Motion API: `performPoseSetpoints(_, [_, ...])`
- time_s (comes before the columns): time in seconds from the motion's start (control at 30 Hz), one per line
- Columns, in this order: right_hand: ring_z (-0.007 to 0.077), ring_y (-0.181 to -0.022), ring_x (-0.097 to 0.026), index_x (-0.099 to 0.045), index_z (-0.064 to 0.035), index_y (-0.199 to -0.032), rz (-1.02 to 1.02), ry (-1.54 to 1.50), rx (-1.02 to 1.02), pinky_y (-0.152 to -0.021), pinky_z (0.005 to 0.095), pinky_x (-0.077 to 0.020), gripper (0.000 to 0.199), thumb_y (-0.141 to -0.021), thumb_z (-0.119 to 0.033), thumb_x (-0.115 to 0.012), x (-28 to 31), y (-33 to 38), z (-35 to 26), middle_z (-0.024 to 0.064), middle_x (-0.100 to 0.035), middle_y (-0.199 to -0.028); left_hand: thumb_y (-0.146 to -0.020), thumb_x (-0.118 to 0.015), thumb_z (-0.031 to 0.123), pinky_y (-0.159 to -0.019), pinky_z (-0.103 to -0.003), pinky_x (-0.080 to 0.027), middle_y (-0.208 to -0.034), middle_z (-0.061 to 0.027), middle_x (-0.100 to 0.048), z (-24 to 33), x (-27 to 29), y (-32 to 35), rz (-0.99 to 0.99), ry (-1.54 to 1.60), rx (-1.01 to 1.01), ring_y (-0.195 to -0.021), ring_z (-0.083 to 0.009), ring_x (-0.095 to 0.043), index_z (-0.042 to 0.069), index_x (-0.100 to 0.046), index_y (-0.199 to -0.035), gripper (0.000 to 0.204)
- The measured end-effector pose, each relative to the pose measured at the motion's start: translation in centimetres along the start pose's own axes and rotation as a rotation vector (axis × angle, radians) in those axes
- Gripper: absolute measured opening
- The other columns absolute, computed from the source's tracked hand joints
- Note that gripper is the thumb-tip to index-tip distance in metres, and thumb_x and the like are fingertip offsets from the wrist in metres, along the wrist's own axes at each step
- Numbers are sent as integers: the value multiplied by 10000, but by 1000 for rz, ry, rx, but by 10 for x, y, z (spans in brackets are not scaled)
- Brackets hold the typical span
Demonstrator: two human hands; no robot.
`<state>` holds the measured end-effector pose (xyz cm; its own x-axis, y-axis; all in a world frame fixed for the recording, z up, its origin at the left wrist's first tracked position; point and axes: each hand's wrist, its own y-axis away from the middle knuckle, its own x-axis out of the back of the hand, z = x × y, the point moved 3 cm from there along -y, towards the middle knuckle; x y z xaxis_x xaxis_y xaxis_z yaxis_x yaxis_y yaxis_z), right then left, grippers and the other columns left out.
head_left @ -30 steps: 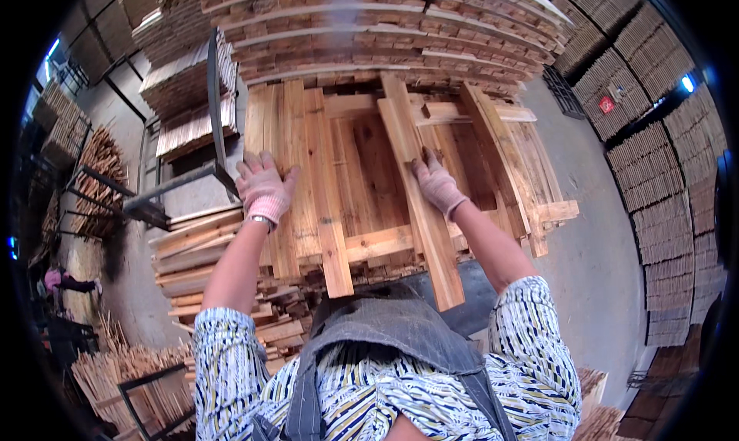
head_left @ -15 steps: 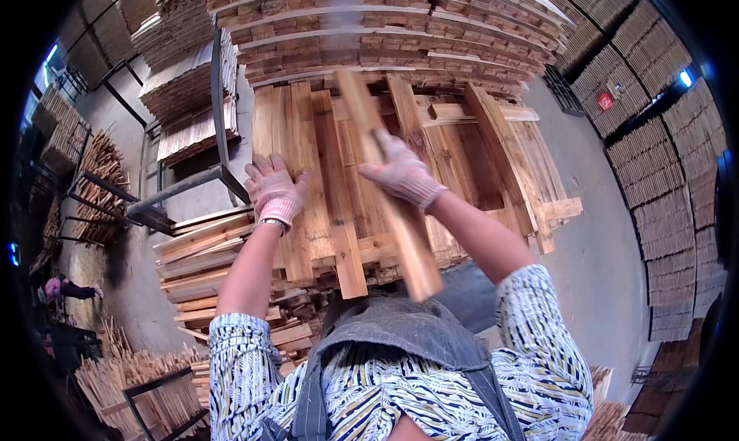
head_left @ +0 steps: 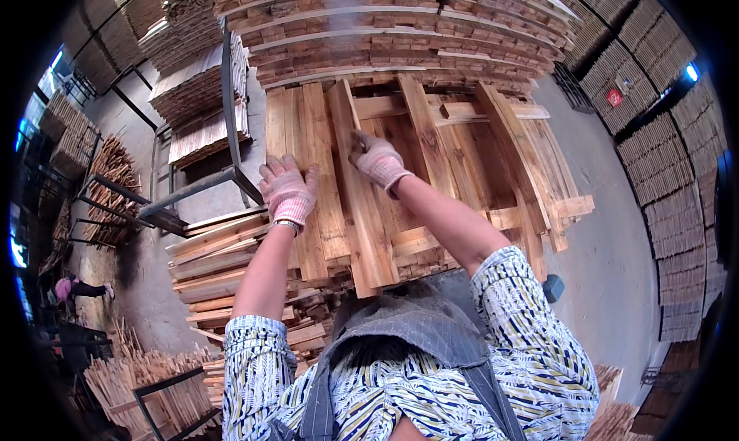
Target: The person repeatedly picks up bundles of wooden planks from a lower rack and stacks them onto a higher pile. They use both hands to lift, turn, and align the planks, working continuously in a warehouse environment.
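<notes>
The right hand (head_left: 379,161), in a pale knit glove, is gripping a long wooden plank (head_left: 356,195) near its upper part, fingers curled over the plank's edge. The plank is lying lengthwise on a layer of boards (head_left: 454,156), running from above the right hand down toward the person's chest, where its near end is sticking out past the others. The left hand (head_left: 288,191), gloved the same way, is resting flat and released, fingers spread, on the neighbouring boards just to the left of the plank; it is pressing on them and grasping nothing.

Both hands are sitting close together, with only the width of a board or so lying between them. Beyond the fingertips a tall stack of timber (head_left: 392,33) is rising in many layers with thin spacer strips between them. To the right of the right hand several slats (head_left: 531,156) are lying askew across the layer, some tilted and overhanging its edge. Below and to the left of the left hand a lower pile of planks (head_left: 223,256) is fanning out at loose angles. Farther left of that hand a dark metal rack (head_left: 192,187) is standing on the concrete floor (head_left: 616,272). Well away on the far left, another person (head_left: 73,288) in a pink top is bending near bundles of thin sticks (head_left: 108,164). Along the far right, stacked timber walls (head_left: 670,156) are lining the floor.
</notes>
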<state>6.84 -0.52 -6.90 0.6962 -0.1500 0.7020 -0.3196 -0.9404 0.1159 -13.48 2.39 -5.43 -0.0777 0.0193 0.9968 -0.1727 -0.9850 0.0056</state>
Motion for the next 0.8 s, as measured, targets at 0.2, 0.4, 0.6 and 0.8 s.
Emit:
performPoseSetpoints(0.2, [355, -1102, -642, -500, -57, -1408, 96, -436, 220, -968, 373, -496, 678, -854, -425, -633, 10, 23, -63, 232, -628, -1283, -1010, -435, 415, -1073, -443, -397, -1383, -252, -538, -39, -46, -31, 253, 538, 24, -1263, -431, -514, 25, -497, -1402, 556])
performPoseSetpoints(0.4, [394, -1368, -440, -223, -126, -1560, 317, 479, -265, -1098, 428, -412, 1013, -791, -563, -715, 108, 41, 32, 248, -390, -1521, -1036, -445, 408, -1040, -397, -425, -1307, -249, -602, -46, -46, -20, 376, 842, 111, -1209, -380, -575, 6, -549, -1351, 522])
performPoseSetpoints(0.6, [367, -1272, -556, -50, -118, -1594, -5, 262, -348, -1057, 407, -444, 1078, -788, -371, -720, 111, 38, 59, 274, -535, -1391, -1029, -442, 369, -1045, -445, -423, -1290, -268, -583, -38, -41, -27, 466, 695, -9, -1222, -429, -534, -15, -548, -1328, 498])
performPoseSetpoints(0.8, [430, -1058, -653, -206, -23, -1526, -58, -6, -92, -941, 449, -521, 944, -796, -405, -668, 71, 73, -21, 311, -621, -1214, -1013, -471, 385, -1046, -449, -416, -1284, -275, -572, -42, -41, -21, 424, 642, 9, -1214, -433, -523, -27, -544, -1311, 514])
